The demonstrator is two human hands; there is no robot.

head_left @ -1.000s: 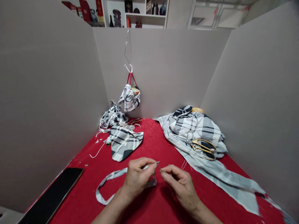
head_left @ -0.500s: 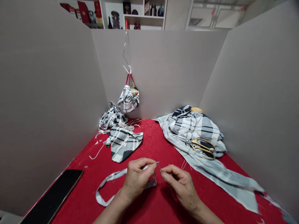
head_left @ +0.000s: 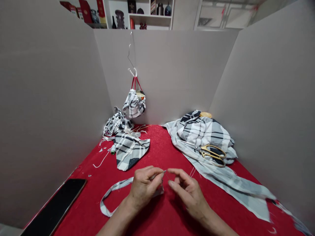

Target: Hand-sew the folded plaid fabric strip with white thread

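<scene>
Both forearms entering from bottom edge, wrists low, hands angled inward toward each other above red tabletop [head_left: 157, 154]. Left hand [head_left: 144, 190] knuckles up, fingers [head_left: 154, 172] clenched on a fine sewing needle [head_left: 164, 171]; only needle tip showing, remainder hidden by fingers. Right hand [head_left: 188, 193] just beside it, thumb and index parted and raised, nothing visibly gripped. Any thread between hands too thin to make out.

Looped grey-and-white fabric strip [head_left: 115, 187] lying on tabletop, running under left hand, with middle section hidden by palm. Exact contact between strip and needle not visible.

Farther right, gold-handled scissors [head_left: 213, 154] resting on crumpled plaid cloth [head_left: 201, 132]. Farther left, thread spool [head_left: 113, 149] touching folded plaid fabric [head_left: 129, 152]. Black smartphone [head_left: 54, 208] near left edge, lower corner cut off by frame.
</scene>
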